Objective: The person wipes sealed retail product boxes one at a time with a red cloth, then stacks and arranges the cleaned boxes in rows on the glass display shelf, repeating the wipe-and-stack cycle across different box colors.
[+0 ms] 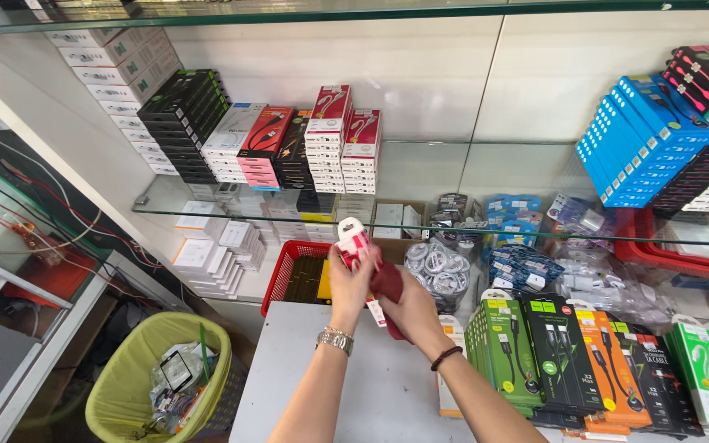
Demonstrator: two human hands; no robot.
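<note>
Both hands meet over the near edge of the grey counter [330, 385]. Closed around the lower half of a red-and-white cable package [354, 242], the left hand [348, 279] holds it upright, its white hang-tab topmost, just in front of the glass shelf [420, 221]. Against that package's right side, the right hand [408, 308] grips a dark red cloth [387, 283] bunched in curled fingers, the cloth touching the pack. Judging from this, the step in hand looks like wiping the package clean; the next move would call for the left hand to keep the pack steady or turn it while the cloth passes over the faces not yet reached, without bending the hang-tab.

Forearms rise from the bottom of the view and converge, wrists bent slightly inward; a metal watch [335, 339] sits on the left wrist, a dark bracelet [446, 357] on the right.

Outward from there, a red basket [282, 275] stands just behind the left hand, and bagged white cable coils [439, 271] lie behind the right. Boxed cables in green, black and orange [568, 361] stand in a row on the counter to the right. Stacked boxes [338, 139] fill the glass shelf above, blue boxes [642, 139] leaning at far right. A yellow-green waste bin [125, 385] with scraps stands on the floor to the left.
</note>
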